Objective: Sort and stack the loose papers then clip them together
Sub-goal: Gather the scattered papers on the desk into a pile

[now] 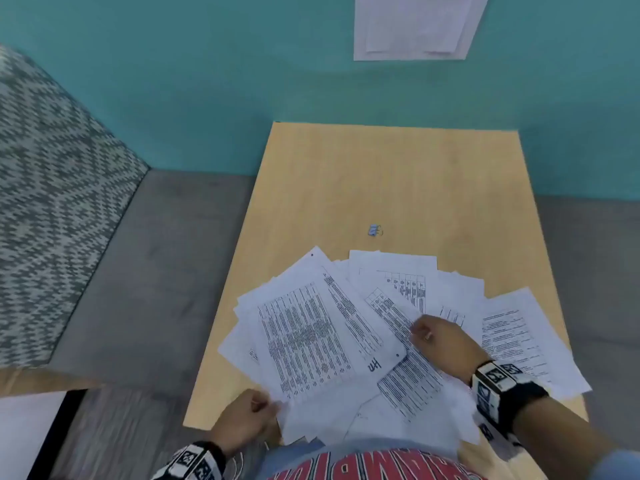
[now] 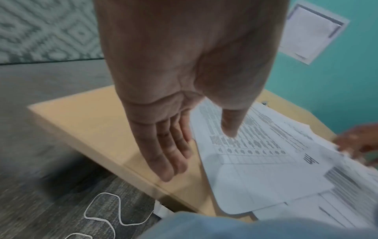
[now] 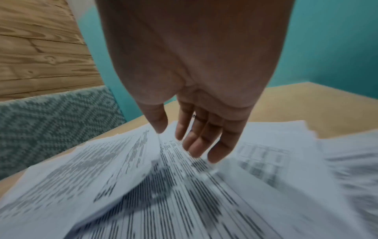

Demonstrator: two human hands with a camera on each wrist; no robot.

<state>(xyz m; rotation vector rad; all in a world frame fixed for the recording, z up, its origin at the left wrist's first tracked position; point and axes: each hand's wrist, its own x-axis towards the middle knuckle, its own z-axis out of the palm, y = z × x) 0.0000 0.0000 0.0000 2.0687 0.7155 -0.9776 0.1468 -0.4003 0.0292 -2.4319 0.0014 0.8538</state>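
Papers (image 1: 363,341) lay fanned across my bench (image 1: 381,174); my left hand (image 1: 242,419) pinched one sheet's corner, right hand (image 1: 438,339) rested spread on them, clip (image 1: 374,230) at twelve o'clock.

Print on the loose papers (image 3: 184,202) was too blurred to read. The binder clip (image 1: 374,230) looked too small for detail.

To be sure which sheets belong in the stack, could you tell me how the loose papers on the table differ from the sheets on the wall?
The loose papers lie fanned at many angles; the wall sheets hang upright, neatly overlapped. The loose papers carry dense dark tables; the wall sheets show only faint print. Both are white paper.
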